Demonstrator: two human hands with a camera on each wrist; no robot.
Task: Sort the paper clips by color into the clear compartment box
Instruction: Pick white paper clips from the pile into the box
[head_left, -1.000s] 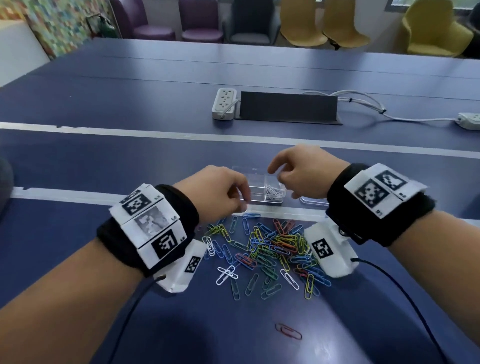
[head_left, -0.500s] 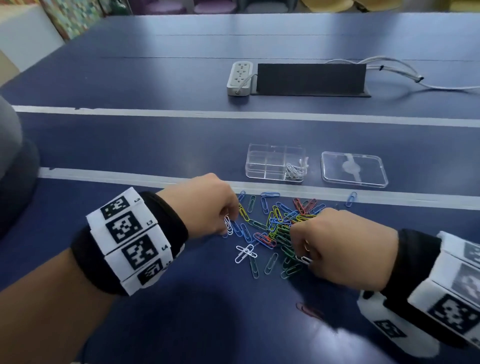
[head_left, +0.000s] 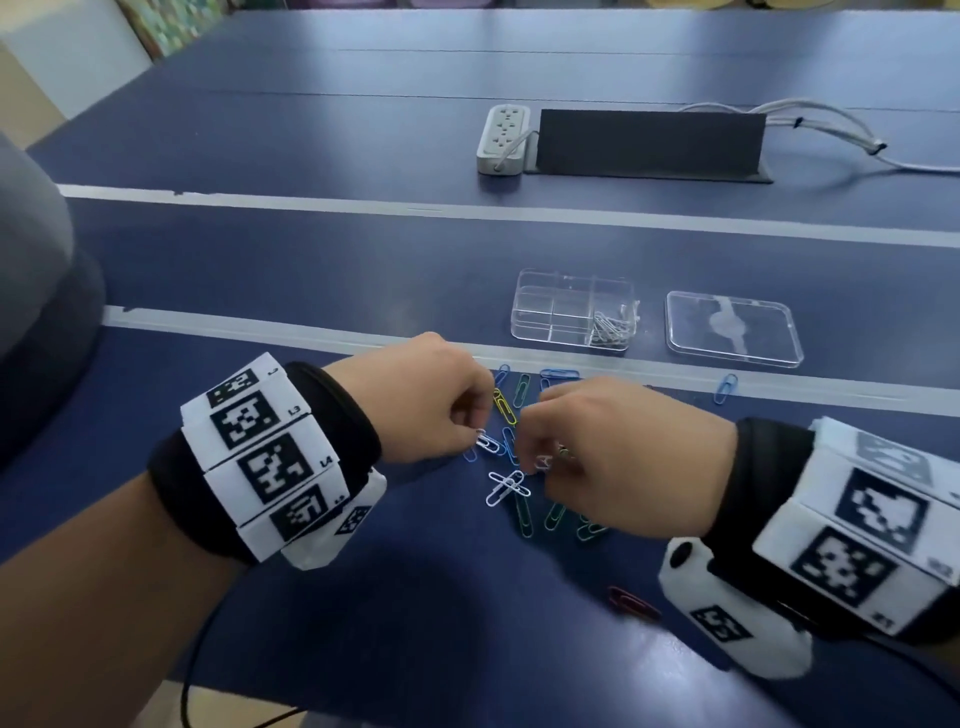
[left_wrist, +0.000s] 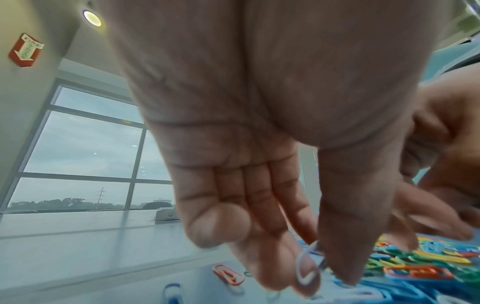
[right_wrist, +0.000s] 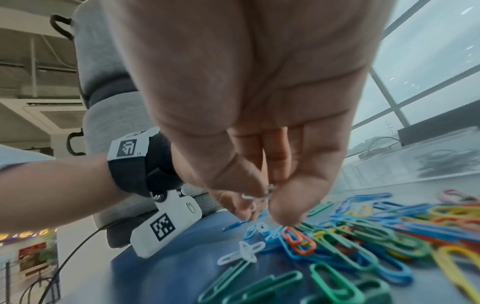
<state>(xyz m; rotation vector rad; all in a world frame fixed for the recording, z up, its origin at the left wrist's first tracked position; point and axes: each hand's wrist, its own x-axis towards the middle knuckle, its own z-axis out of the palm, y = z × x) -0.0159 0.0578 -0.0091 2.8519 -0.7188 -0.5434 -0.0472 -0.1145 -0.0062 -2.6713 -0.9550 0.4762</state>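
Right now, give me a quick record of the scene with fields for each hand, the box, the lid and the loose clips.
left hand: pinches a white paper clip
right hand: pinches white clips
compartment box: open, white clips in its near right compartment only
lid: flat on the table, right of the box
pile of mixed clips: on the table under both hands
crossed white clips: loose, between the hands
red clip: apart, nearest the person
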